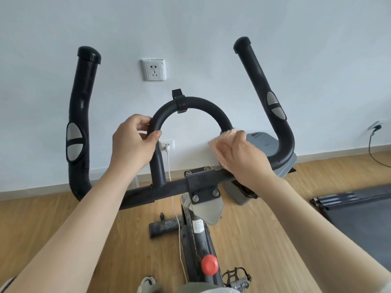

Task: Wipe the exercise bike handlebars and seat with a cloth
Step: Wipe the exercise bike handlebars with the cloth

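Observation:
The black handlebars [196, 104] of the exercise bike fill the middle of the head view, with a centre loop and two long horns rising left and right. My left hand [132, 141] grips the left leg of the centre loop, thumb curled round it. My right hand [243, 155] holds a fluffy peach cloth [222, 140] wrapped against the right leg of the loop, just above the cross bar [169, 188]. The seat is out of view.
A red knob [209, 264] sits on the bike frame below. A white cable [173, 197] hangs from a wall socket [167, 144]. A grey bin [264, 149] stands behind the right horn. A dark treadmill [359, 210] lies on the wooden floor at right.

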